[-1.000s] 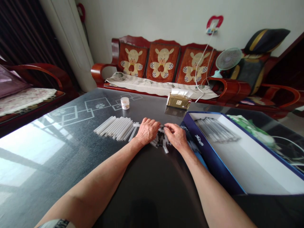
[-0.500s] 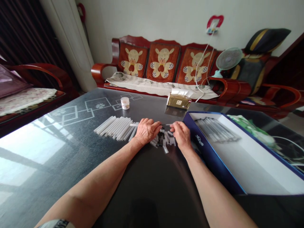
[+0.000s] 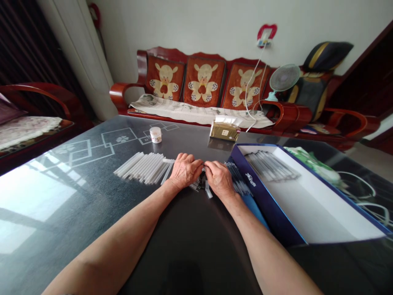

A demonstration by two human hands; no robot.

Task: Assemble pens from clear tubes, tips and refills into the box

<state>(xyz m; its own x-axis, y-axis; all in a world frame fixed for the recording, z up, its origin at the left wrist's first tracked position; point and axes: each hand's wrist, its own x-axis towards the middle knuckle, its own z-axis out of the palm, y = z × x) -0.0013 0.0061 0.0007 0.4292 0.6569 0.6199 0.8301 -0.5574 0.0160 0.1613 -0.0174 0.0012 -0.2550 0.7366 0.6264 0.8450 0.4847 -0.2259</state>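
Note:
My left hand [image 3: 186, 171] and my right hand [image 3: 218, 178] lie close together on the dark glass tabletop [image 3: 190, 250], fingers curled and nearly meeting. A white plastic stick [image 3: 168, 160] pokes out to the left beneath my left hand's fingers. Under and between both hands lies a heap of small white plastic pieces [image 3: 201, 184], mostly hidden. To the left, a row of white plastic sticks [image 3: 143, 168] lies side by side. Just right of my right hand is a bundle of thin dark rods [image 3: 236, 178].
A blue box lid or tray with a white inside [image 3: 264, 205] holds a row of thin sticks [image 3: 270, 166]. A small white jar [image 3: 155, 135] and a gold tissue packet [image 3: 225, 131] stand further back. A red wooden sofa [image 3: 199, 80] lies beyond the table.
My right hand has moved left to my left hand, closing the gap and covering the small white pieces. The whole view has shifted slightly left.

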